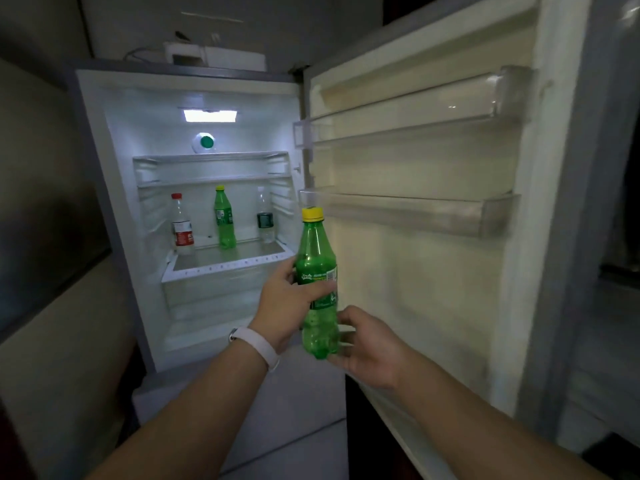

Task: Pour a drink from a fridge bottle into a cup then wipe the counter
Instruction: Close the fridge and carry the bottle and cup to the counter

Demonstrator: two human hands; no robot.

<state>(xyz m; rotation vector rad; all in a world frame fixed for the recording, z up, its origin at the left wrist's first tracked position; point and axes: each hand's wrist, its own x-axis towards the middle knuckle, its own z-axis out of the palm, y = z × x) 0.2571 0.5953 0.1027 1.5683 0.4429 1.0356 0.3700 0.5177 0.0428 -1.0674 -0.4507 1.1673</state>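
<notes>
Grips green bottle point(318, 258) upright round the label with fingers point(290, 270) of left hand point(285, 303), clear of the fridge point(114, 188) for carrying; cups right hand point(369, 344) by the base, probably steadying, actual hold impossible to tell.

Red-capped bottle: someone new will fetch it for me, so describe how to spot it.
Look inside the open fridge at the lit shelf holding three bottles. The red-capped bottle stands farthest left. Only it has a red cap and label; the middle bottle is green, the right bottle clear with a dark label.
</notes>
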